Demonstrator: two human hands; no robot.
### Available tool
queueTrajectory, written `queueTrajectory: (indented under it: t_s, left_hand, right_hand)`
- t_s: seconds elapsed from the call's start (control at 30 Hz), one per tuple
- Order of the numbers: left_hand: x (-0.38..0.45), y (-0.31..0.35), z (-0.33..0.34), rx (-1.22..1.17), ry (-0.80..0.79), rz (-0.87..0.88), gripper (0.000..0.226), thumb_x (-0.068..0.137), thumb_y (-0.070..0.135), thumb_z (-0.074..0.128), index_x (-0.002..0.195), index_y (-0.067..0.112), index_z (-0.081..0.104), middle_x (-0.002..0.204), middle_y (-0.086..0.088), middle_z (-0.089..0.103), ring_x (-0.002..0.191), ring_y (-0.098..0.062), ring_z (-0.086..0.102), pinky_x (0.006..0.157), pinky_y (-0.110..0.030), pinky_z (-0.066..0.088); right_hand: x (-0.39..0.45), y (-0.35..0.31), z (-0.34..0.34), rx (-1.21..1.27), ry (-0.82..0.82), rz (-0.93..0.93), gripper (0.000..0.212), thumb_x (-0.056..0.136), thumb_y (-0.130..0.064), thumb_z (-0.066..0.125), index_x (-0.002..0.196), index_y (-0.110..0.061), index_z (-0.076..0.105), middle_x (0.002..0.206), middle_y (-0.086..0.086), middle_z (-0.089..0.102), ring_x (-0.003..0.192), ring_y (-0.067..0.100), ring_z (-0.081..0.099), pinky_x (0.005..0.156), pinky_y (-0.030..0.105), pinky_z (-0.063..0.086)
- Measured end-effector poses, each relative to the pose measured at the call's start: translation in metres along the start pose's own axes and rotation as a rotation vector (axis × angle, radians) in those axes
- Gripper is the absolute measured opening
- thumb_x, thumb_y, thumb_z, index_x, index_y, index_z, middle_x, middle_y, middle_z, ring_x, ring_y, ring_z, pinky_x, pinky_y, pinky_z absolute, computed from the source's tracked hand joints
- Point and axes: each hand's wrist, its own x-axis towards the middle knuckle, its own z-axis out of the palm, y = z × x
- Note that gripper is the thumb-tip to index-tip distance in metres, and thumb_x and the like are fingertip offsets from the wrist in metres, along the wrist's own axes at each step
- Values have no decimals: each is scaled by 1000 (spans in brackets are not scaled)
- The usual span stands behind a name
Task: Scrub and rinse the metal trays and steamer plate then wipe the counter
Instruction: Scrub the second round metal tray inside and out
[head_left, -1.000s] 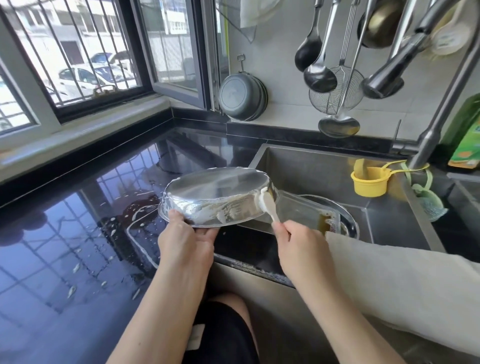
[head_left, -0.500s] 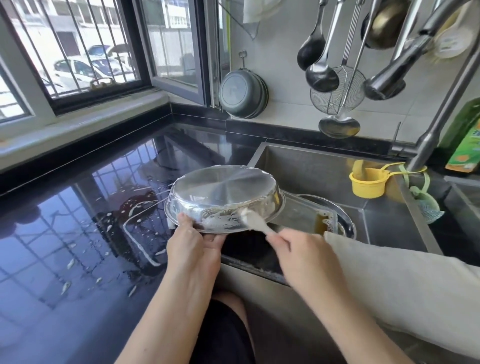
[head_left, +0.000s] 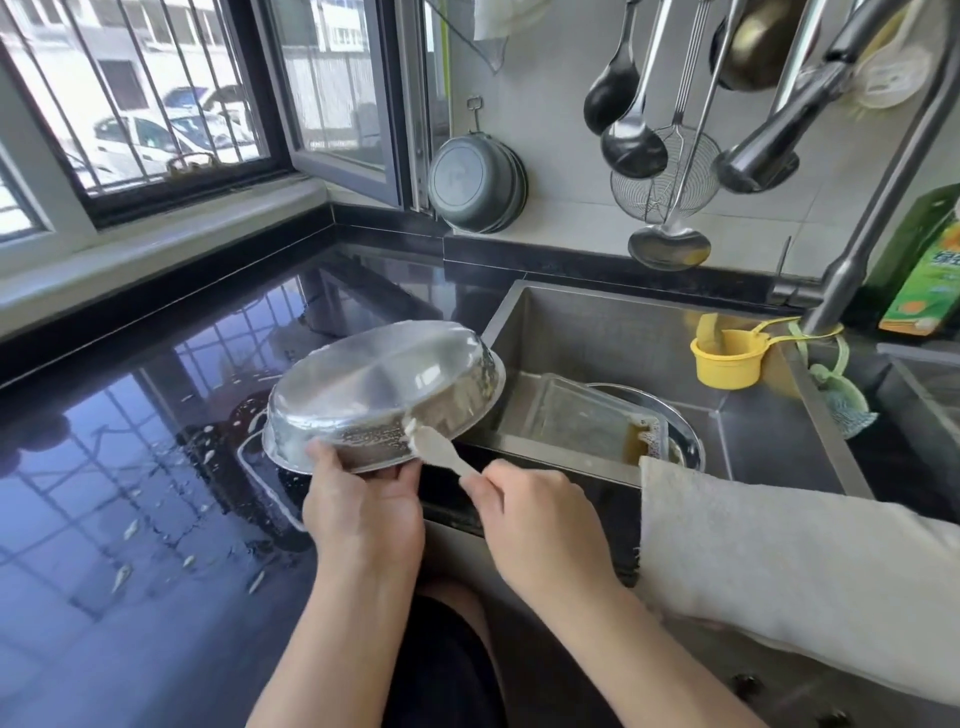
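**While the brush works the rim: scrubbing step on the first tray**

Step in hand looks like scrubbing. Round metal tray (head_left: 382, 392) is held upside down and tilted, centre of frame, over the seam between the wet black tabletop (head_left: 130, 467) and the sink (head_left: 597, 322). Left hand (head_left: 363, 506) grips the near rim, fingers curled under the edge, thumb on the outer wall. Right hand (head_left: 540, 519) has its fingers clamped round the handle of a pale brush (head_left: 434, 447), bristle end touching the tray's soapy side wall.

In the sink, right of centre: a rectangular tray (head_left: 571, 421) with brownish liquid, lying on another round metal piece (head_left: 680, 431), neither rinsed yet by the look of it. Faucet (head_left: 878, 202) at upper right, no water seen running.

Next move, judging: turn the tray in the left hand to reach unscrubbed wall, then carry it under the faucet. Suds make the rim slippery, so firm hold needed.
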Motion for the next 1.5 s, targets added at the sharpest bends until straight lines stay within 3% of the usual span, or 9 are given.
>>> queueTrajectory:
  t_s: [0.17, 0.27, 0.43, 0.67, 0.97, 1.07, 1.23, 1.4, 1.5]
  left_hand:
    - [5, 10, 8, 101, 44, 23, 24, 114, 30, 39, 115, 15, 57, 118, -11, 70, 106, -36, 71, 85, -67, 58]
    - [9, 13, 3, 126, 67, 8, 25, 113, 32, 39, 124, 18, 56, 112, -7, 71, 100, -30, 72, 72, -58, 62]
    - [9, 9, -5, 167, 94, -53, 41, 112, 32, 41, 144, 8, 52, 130, -20, 67, 107, -37, 71, 61, -52, 63]
    - [3, 10, 2, 138, 96, -42, 28, 111, 31, 45, 125, 13, 60, 115, -12, 75, 90, -27, 78, 62, -49, 64]
    - [-8, -2, 5, 184, 57, -21, 37, 112, 31, 43, 140, 12, 56, 118, -8, 74, 88, -21, 77, 72, -51, 65]
    - [-11, -8, 4, 209, 33, -27, 35, 112, 32, 43, 134, 9, 57, 112, -12, 75, 90, -25, 78, 74, -51, 64]
    - [-8, -14, -1, 255, 18, -11, 25, 112, 29, 45, 115, 13, 64, 97, -5, 80, 86, -19, 78, 65, -43, 65]
    - [2, -24, -8, 281, 34, 12, 29, 112, 31, 44, 121, 9, 62, 121, -18, 73, 103, -30, 75, 99, -54, 57]
    - [10, -26, -15, 220, 73, 7, 26, 112, 31, 43, 116, 15, 62, 131, -17, 68, 115, -35, 69, 106, -61, 50]
  right_hand:
    - [15, 20, -8, 64, 8, 94, 50, 102, -52, 45, 62, -22, 44, 56, -2, 49, 59, 26, 51, 53, 40, 39]
    - [29, 33, -17, 102, 47, 220, 50, 103, -48, 46, 62, -20, 46, 55, -1, 48, 60, 28, 50, 54, 39, 38]
    - [6, -4, -5, 124, 3, -27, 49, 102, -54, 42, 65, -21, 45, 57, 1, 53, 59, 27, 53, 54, 44, 43]
    - [15, 11, -22, 35, 108, 183, 47, 104, -52, 40, 67, -23, 46, 58, -4, 48, 57, 21, 48, 48, 34, 28]
    - [13, 10, -30, -34, 101, 250, 48, 104, -51, 39, 68, -20, 46, 58, -4, 48, 62, 28, 50, 56, 38, 44]
    - [-3, -18, -21, -13, 50, 65, 45, 103, -53, 40, 70, -22, 43, 60, -3, 46, 61, 28, 46, 56, 37, 36]
    - [19, 8, -41, -90, 51, 294, 51, 104, -53, 37, 68, -19, 48, 64, 0, 53, 64, 30, 53, 58, 37, 47]
    - [-2, -23, -40, -103, -74, 41, 47, 102, -55, 39, 77, -22, 59, 68, 2, 59, 68, 30, 58, 58, 37, 43]
    - [13, 11, -55, -187, -96, 232, 48, 101, -55, 40, 78, -19, 60, 77, 6, 64, 76, 33, 60, 68, 39, 53]
